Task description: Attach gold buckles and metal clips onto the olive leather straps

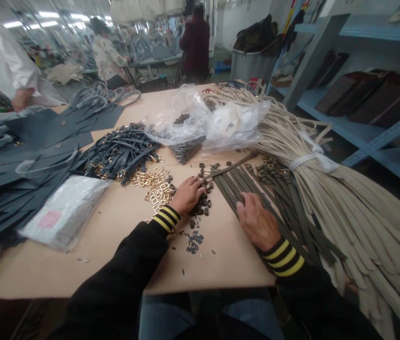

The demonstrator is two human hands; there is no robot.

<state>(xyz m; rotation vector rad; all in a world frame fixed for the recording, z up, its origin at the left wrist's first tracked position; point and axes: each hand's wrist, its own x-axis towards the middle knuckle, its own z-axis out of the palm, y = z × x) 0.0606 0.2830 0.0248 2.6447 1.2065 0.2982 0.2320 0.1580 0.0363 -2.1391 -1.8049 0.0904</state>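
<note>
The left hand (187, 194) reaches over a small heap of dark loops (205, 204) near the middle of the bench (115, 245). Its fingers (197, 182) lie close together and bend down onto the heap; their undersides are hidden, so whether they pinch a loop cannot be told. The right hand (259, 222) rests on a row of flat olive straps (230, 184), laid side by side to the right of the loops. Its fingers (255, 199) are loosely bent, with the thumb low against the straps; whether they grip one cannot be told.

One more olive strap (235, 165) lies slantwise across the far ends of the row. Gold buckles (155, 189) are scattered just left of the loops, and small dark pieces (195, 241) lie on the near side. Beyond the left hand sit a pile of dark blue straps (118, 153) and an open clear bag (182, 125) with dark bits inside. A thick bundle of beige straps (355, 203), bound by a white tie (315, 159), spreads along the right side.
</note>
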